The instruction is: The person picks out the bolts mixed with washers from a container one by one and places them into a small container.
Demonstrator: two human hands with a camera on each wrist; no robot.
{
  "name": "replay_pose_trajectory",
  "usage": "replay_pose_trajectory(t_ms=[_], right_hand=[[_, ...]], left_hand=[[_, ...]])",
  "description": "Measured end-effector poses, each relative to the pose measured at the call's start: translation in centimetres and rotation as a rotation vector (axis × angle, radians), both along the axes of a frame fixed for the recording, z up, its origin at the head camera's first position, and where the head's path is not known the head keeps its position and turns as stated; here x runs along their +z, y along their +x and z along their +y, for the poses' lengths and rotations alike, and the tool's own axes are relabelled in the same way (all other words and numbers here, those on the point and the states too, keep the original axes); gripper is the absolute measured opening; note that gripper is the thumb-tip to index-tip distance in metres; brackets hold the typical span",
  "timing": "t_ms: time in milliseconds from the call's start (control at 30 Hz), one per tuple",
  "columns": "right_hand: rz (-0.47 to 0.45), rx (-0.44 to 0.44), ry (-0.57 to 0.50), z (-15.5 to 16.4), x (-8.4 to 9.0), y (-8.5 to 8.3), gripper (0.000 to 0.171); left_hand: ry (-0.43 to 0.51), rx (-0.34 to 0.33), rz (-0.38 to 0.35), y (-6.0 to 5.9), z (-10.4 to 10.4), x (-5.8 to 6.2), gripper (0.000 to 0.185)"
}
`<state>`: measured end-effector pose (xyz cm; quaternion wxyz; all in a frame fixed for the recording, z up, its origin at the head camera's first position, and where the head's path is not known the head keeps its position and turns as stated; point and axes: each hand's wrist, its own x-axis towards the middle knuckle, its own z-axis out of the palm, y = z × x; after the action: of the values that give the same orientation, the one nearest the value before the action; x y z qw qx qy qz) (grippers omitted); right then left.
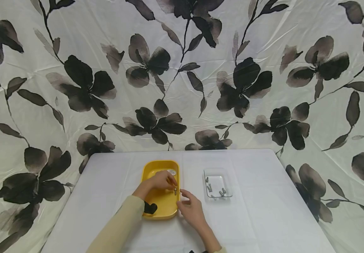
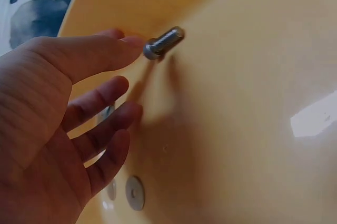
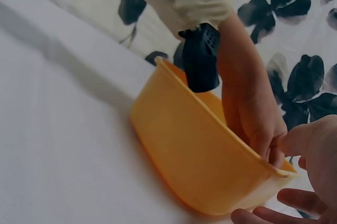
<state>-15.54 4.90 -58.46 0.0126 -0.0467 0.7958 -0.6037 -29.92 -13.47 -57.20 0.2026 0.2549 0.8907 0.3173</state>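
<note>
Inside the yellow tub [image 1: 161, 212], my left hand [image 1: 161, 180] pinches a small metal bolt [image 2: 167, 42] by its head between thumb and index finger. The threaded end points away from the fingertips, and the other fingers are loosely bent. At the tub's right rim is my right hand [image 1: 192, 209], its thumb and fingers spread apart with nothing between them. In the right wrist view its thumb overlaps the left hand's fingertips. Flat washers [image 2: 135, 192] lie in the tub, below the left hand in the left wrist view.
A clear plastic container [image 1: 218, 172] with several loose bolts [image 1: 222, 192] stands right of the tub. Both stand on a table with a white cloth [image 1: 251, 218]. Behind the table hangs a floral curtain [image 1: 197, 95]. A black wrist camera [image 3: 201, 60] sits on the left wrist, over the tub.
</note>
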Motion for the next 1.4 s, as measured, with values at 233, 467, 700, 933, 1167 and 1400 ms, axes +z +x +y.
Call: replay_pose_trajectory(t_ms=[233,467,700,933,1167,1400], right_hand=[[-0.027,0.048,-0.041,-0.6,-0.8,-0.2,0.052],[-0.026,0.045,-0.033,-0.8,-1.4,-0.1,0.052],[-0.035,0.034,-0.022,-0.9,-1.4,-0.2,0.051],[-0.008,0.044,-0.024,-0.7,-1.6,-0.4,0.052],[-0.001,0.04,-0.009,-0.7,-1.5,-0.4,0.051],[-0.003,0.03,-0.008,-0.6,-1.8,-0.4,0.05]], left_hand=[[-0.072,-0.069,0.123,-0.2,0.2,-0.3,0.017],[-0.14,-0.06,0.137,-0.1,0.5,-0.7,0.023],[-0.16,-0.056,0.141,0.0,0.5,-0.9,0.023],[-0.184,-0.052,0.149,0.1,0.1,-0.7,0.015],[-0.104,-0.01,0.157,0.2,-1.4,-0.9,0.009],[-0.044,0.041,0.149,0.1,-1.8,-1.9,0.009]])
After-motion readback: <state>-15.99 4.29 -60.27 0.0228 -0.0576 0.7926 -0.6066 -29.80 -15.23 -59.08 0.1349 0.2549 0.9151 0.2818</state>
